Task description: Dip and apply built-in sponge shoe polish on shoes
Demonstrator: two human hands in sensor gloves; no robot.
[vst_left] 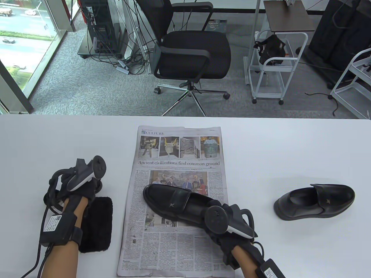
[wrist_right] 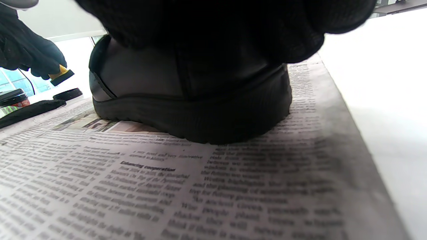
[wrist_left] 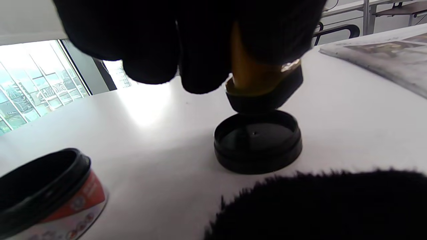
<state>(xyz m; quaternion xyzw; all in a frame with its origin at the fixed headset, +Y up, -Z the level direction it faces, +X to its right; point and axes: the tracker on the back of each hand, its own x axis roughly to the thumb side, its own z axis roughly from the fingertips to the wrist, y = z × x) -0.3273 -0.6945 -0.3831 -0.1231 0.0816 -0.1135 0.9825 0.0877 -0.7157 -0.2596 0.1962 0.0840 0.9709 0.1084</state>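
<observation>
A black loafer [vst_left: 174, 204] lies on a newspaper [vst_left: 174, 240] in the table view. My right hand [vst_left: 224, 223] grips its heel [wrist_right: 200, 110]. My left hand [vst_left: 84, 179] pinches a yellow sponge applicator with a black base [wrist_left: 263, 88] just above an upturned black lid [wrist_left: 257, 143]. It also shows in the right wrist view [wrist_right: 60, 76]. The open polish jar [wrist_left: 43, 193] with a red label stands to the left of the lid. A second black loafer [vst_left: 314, 201] lies on the table at the right.
A black fuzzy polishing cloth [vst_left: 97, 223] lies under my left forearm, beside the newspaper's left edge. Beyond the table's far edge stand an office chair [vst_left: 192, 55] and a white trolley [vst_left: 272, 66].
</observation>
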